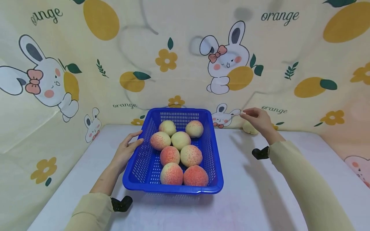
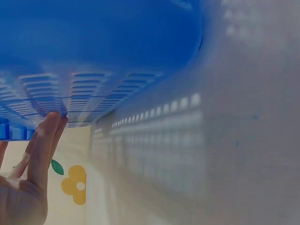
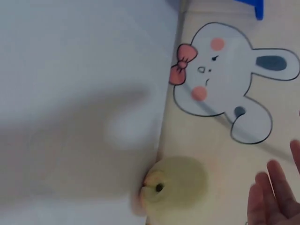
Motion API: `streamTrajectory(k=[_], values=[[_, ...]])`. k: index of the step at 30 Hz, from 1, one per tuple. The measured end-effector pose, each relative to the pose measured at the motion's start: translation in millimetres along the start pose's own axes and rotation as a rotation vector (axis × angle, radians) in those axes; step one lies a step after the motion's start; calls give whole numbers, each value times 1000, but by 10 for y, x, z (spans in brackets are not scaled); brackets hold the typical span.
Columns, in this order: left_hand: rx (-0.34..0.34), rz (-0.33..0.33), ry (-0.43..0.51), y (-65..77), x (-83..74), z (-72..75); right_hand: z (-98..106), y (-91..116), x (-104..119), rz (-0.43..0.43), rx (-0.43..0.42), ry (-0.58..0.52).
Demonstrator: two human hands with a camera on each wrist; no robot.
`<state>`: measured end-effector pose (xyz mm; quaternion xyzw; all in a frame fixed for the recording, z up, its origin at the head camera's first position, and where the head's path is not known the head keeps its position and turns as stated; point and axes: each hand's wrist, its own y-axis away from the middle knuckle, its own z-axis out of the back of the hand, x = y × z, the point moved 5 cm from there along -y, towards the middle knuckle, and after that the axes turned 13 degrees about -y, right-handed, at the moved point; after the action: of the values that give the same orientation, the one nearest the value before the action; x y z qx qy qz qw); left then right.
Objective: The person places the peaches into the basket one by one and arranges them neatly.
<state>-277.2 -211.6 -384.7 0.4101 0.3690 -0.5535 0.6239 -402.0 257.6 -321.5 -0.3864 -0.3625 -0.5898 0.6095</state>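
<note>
A blue plastic basket with slotted walls holds several peaches, pale yellow to red. My left hand holds its left side, the thumb on the rim and the fingers extended along the outer wall. From below, the left wrist view shows those fingers against the slots. My right hand is raised at the back right, fingers loosely extended with nothing between them. Close by, a single pale peach lies at the table's back edge, its stem hollow visible in the right wrist view, apart from the fingers.
A white table bears the basket and the lone peach. Behind it hangs a cream cloth printed with rabbits, oranges and flowers. Black straps are at both wrists. Shadows of the right arm and the basket fall on the tabletop.
</note>
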Motion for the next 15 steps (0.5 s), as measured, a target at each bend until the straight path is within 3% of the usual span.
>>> streamTrajectory(k=[8, 15], values=[[12, 0, -10, 5, 14, -13, 39, -16, -236, -86, -56, 20], [6, -12, -13, 3, -1, 5, 108, -87, -317, -66, -103, -5]])
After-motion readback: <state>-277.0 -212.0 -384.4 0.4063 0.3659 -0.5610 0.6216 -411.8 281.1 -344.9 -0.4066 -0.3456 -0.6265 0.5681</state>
